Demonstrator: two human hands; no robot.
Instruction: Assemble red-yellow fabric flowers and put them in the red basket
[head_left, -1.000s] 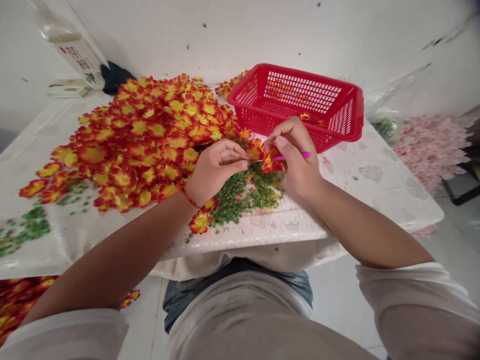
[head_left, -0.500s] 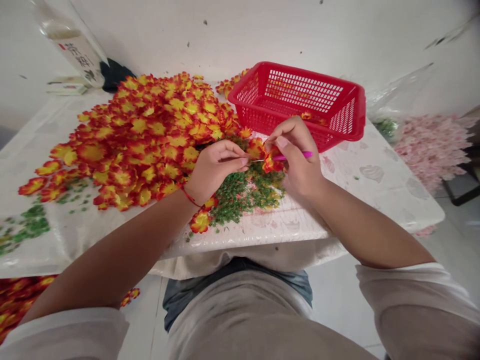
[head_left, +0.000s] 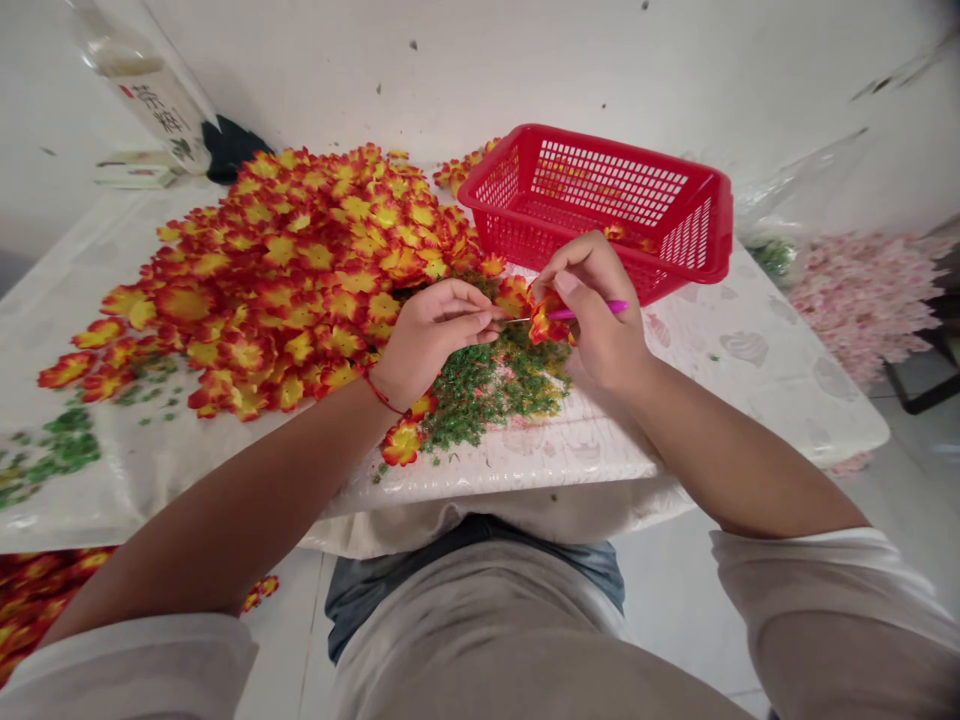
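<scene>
My right hand (head_left: pixel 609 325) is closed around a thin metal needle tool with a magenta handle (head_left: pixel 617 307). Red-and-yellow artificial flower petals (head_left: pixel 546 320) sit around its shaft, against my right fingers. The tool's tip points left to my left hand (head_left: pixel 435 335), whose thumb and fingers are pinched together there. Whatever lies in that pinch is too small to make out. Beneath both hands is a pile of small green plastic sprigs (head_left: pixel 472 395). A loose flower (head_left: pixel 402 441) rests near the table's front edge.
A large heap of red-and-yellow flowers (head_left: pixel 285 270) covers the table's left side. Behind my right hand stands a red plastic basket (head_left: pixel 600 150) with a few flowers inside. At the back left is a bottle (head_left: pixel 154 100). Pink flowers (head_left: pixel 862 300) are beyond the table's right edge.
</scene>
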